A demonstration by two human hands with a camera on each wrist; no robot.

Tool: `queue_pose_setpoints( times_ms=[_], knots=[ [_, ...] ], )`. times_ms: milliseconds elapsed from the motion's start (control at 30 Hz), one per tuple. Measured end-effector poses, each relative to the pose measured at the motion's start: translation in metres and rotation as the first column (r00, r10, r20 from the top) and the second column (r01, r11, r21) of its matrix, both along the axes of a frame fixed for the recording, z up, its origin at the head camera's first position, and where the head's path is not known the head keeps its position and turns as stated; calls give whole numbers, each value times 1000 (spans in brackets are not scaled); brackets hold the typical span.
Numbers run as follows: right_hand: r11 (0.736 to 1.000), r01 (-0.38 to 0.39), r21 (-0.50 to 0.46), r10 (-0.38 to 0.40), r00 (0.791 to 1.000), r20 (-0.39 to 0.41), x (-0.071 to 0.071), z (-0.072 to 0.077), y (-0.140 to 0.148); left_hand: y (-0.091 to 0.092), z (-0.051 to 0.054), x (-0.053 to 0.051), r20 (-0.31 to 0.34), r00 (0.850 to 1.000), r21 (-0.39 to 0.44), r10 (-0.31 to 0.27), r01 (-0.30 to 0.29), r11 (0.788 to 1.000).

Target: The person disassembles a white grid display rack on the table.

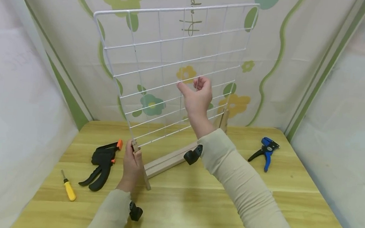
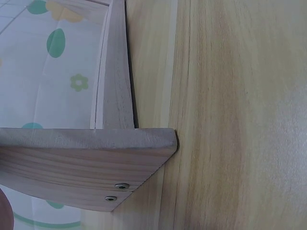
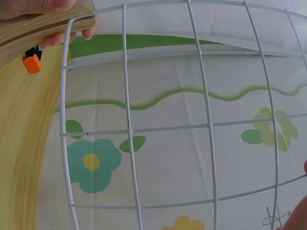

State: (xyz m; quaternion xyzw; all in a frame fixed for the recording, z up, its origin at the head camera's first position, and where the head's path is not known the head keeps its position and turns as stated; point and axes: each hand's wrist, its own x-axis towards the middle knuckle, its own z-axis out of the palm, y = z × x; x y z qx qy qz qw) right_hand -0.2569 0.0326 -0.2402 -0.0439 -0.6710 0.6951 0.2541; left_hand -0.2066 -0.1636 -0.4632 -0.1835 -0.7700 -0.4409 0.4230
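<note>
A white wire grid panel (image 1: 158,9) stands upright, leaning back, its lower corners at the side pieces of a wooden stand (image 1: 169,161). My left hand (image 1: 132,169) grips the stand's near left side piece, close to the panel's bottom corner. Two bolt heads (image 2: 122,186) show on that piece in the left wrist view. Around the panel's middle wires, my right hand (image 1: 198,97) has its thumb in front and its fingers curled. In the right wrist view, only a bit of that hand (image 3: 295,215) shows at the edge, beside the grid wires (image 3: 209,125).
On the wooden table (image 1: 174,213), a black clamp (image 1: 102,165) with orange pads and a yellow-handled screwdriver (image 1: 69,190) lie to the left. Blue and black wire strippers (image 1: 267,149) lie to the right. A flower-printed curtain (image 1: 278,82) hangs behind the table.
</note>
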Motion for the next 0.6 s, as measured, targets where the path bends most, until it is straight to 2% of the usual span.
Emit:
queue_pose_setpoints(
  times_ms=[200,367,600],
  knots=[
    [1000,-13,-8,13,1000,-11,1,2,-2,-4,-4,0,9,1000,-7,10,-9,1000],
    [1000,-13,-3,13,1000,-24,2,7,-2,-6,-2,0,13,1000,-11,23,-23,1000],
    [999,0,-35,-2,998,-67,5,13,6,-3,-4,1,-15,1000,-33,15,-16,999]
  ],
)
